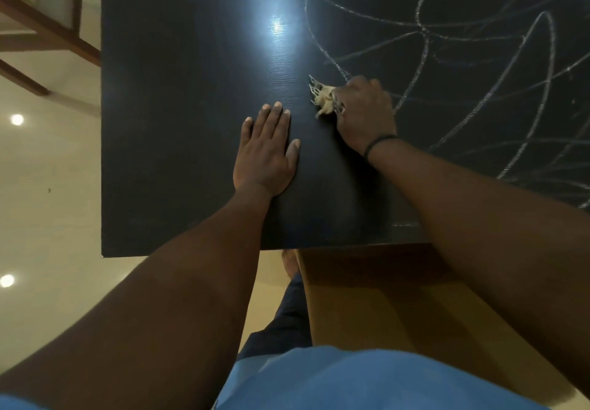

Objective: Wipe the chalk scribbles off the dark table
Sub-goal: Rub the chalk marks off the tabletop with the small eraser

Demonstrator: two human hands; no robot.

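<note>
So we're looking straight down at the dark worktop (191, 122), and our right hand (364, 113) has its grip clamped on a frayed, pale wad of cloth (324, 100), fingers curled over it and pressing it onto the surface. The wad sits right at the left edge of the chalk scribbles (463, 42), which loop all over the right part of the worktop, from the far edge down to near our right forearm. The left part of the surface has no chalk on it and shows a bright lamp glare (277, 26). Our left hand (266, 151) lies flat on that bare part, fingers straight and close together, holding nothing, just beside the right hand. There's a thin dark band (378, 144) around the right wrist.
</note>
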